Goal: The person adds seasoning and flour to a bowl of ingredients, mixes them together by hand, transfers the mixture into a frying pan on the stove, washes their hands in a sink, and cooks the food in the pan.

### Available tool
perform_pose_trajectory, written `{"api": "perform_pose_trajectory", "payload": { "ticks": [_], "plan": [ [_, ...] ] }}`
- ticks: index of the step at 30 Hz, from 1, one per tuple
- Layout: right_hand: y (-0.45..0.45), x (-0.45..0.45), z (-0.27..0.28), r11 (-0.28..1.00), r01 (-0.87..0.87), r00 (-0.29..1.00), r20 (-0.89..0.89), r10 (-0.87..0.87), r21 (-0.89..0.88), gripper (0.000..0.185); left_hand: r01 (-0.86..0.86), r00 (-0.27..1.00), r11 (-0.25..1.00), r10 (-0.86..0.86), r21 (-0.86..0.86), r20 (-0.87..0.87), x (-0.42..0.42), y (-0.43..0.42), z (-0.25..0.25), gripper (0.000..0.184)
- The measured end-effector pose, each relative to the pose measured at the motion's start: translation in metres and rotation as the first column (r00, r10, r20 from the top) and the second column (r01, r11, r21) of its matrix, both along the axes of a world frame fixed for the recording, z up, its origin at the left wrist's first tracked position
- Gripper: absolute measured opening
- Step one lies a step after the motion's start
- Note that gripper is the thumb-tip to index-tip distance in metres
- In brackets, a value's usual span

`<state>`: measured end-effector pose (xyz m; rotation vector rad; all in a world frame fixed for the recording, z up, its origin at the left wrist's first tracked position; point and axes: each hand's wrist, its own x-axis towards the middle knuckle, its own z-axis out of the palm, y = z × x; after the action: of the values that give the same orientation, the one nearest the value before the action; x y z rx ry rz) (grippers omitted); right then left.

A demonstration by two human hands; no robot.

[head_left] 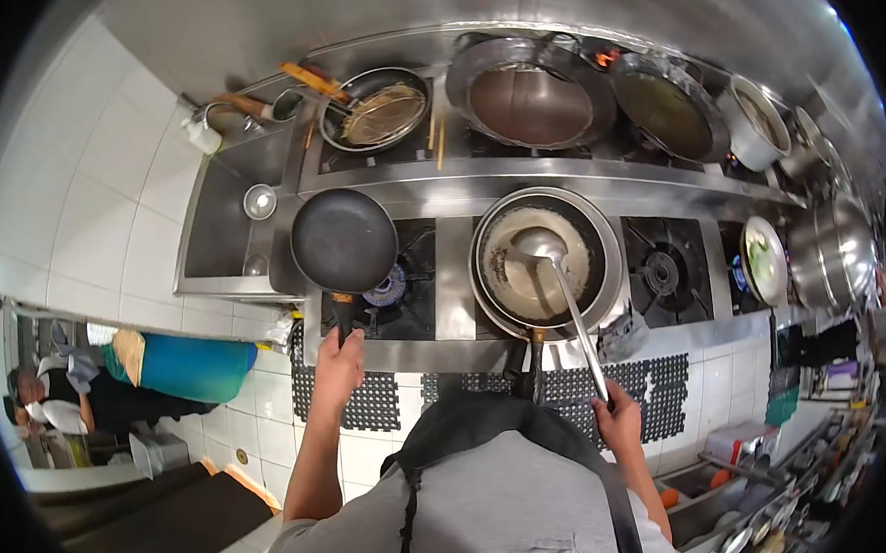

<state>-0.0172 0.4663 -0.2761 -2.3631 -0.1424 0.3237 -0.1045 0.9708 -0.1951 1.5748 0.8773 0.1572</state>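
A long stainless-steel stove (pixel 454 276) stretches across in front of the person. On it sits a wide, round, dark-walled pan (pixel 596 248) of cream-coloured liquid (pixel 516 288). Left of that, a round matte-black frying pan (pixel 344 240) partly covers a burner with a blue flame (pixel 387 287). A long-handled silver metal ladle (pixel 574 310) has its bowl within the dark-walled pan. The right hand (pixel 619 415) is wrapped around the ladle's handle; the left hand (pixel 340 368) grips the frying pan's handle.
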Motion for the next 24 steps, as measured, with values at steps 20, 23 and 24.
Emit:
{"api": "perform_pose_trajectory", "payload": {
  "ticks": [20, 23, 24],
  "plan": [
    [0.037, 0.021, 0.083, 0.726, 0.382, 0.777, -0.624, 0.084, 0.572, 0.046, 0.144, 0.985, 0.924, -0.099, -0.355, 0.142, 0.033, -0.036, 0.036, 0.013],
    [0.042, 0.011, 0.081, 0.791, 0.333, 0.829, -0.559, 0.014, 0.513, 0.048, 0.224, 0.973, 0.939, -0.199, -0.262, 0.117, 0.067, -0.037, 0.057, 0.019],
    [0.044, 0.007, 0.078, 0.792, 0.339, 0.839, -0.545, -0.010, 0.507, 0.048, 0.269, 0.961, 0.941, -0.249, -0.205, 0.118, 0.084, -0.038, 0.067, 0.021]
  ]
}}
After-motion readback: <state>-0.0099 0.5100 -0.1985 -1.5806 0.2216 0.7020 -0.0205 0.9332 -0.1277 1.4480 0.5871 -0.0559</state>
